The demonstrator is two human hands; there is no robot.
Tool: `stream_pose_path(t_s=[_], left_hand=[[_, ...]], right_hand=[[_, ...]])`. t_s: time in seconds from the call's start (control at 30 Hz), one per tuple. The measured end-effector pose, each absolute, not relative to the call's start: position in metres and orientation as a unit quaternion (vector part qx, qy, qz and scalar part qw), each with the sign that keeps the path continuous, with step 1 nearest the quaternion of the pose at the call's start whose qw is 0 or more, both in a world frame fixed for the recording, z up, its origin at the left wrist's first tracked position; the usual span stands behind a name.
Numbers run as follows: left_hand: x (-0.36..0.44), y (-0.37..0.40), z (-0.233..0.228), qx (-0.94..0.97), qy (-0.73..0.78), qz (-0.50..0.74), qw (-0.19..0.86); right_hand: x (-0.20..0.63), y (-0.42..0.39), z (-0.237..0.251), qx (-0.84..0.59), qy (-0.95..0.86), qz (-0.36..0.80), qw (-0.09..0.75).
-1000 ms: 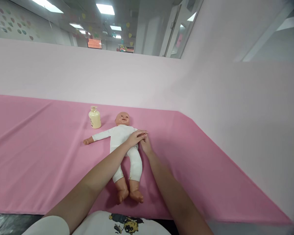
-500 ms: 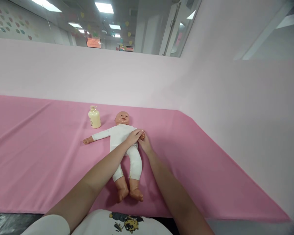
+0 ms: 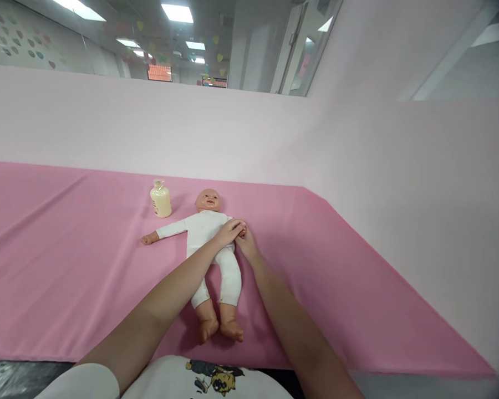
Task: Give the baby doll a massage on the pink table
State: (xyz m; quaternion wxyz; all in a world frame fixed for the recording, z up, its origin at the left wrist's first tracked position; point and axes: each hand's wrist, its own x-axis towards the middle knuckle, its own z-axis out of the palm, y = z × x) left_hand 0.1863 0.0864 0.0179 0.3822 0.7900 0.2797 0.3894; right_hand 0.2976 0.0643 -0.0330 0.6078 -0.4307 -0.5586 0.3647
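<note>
While wrapping over the doll's [image 3: 211,235] outstretched arm on its right-hand side, left hand [image 3: 232,228] reaches across the white-suited chest, fingers [image 3: 239,224] curled down and grasping that sleeve. Right hand [image 3: 246,245] comes up from below the same arm, pressed against the left one; fingers tucked underneath, so can't tell whether clenched or slack.

Now the change: tiny. Compared with a second ago, sits a touch closer to the doll's shoulder, fingertips no longer stretched so far out past the sleeve. Compared with half a second ago, eases back outward by a hair. Reads as a short back-and-forth stroke along the arm rather than a lift or a pull.

Doll itself unmoved throughout: flat on its back on the pink-covered desk [image 3: 66,266], head away, feet toward the camera, other arm flung out to the side. Cream bottle [image 3: 160,199] upright just beside the doll's head, above that free arm, untouched.
</note>
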Motion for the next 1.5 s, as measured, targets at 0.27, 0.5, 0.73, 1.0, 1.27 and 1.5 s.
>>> stream_pose_path(t_s=[0.27, 0.5, 0.73, 1.0, 1.27, 1.5], left_hand=[[0.1877, 0.0888, 0.0153, 0.767, 0.293, 0.4, 0.408], [0.1867, 0.0903, 0.0138, 0.795, 0.289, 0.377, 0.378], [0.1868, 0.0877, 0.0152, 0.789, 0.281, 0.391, 0.382], [0.1878, 0.0888, 0.0139, 0.777, 0.29, 0.399, 0.391], [0.1885, 0.0895, 0.0135, 0.754, 0.31, 0.402, 0.417], [0.1878, 0.0915, 0.0121, 0.784, 0.281, 0.393, 0.39]], right_hand=[[0.2964, 0.0627, -0.03, -0.425, -0.54, 0.36, 0.631], [0.2996, 0.0665, -0.0354, -0.461, -0.588, 0.334, 0.575], [0.297, 0.0623, -0.0299, -0.44, -0.556, 0.347, 0.614], [0.2977, 0.0673, -0.0342, -0.44, -0.567, 0.341, 0.607], [0.2972, 0.0643, -0.032, -0.427, -0.553, 0.354, 0.622], [0.2994, 0.0662, -0.0358, -0.453, -0.559, 0.344, 0.603]])
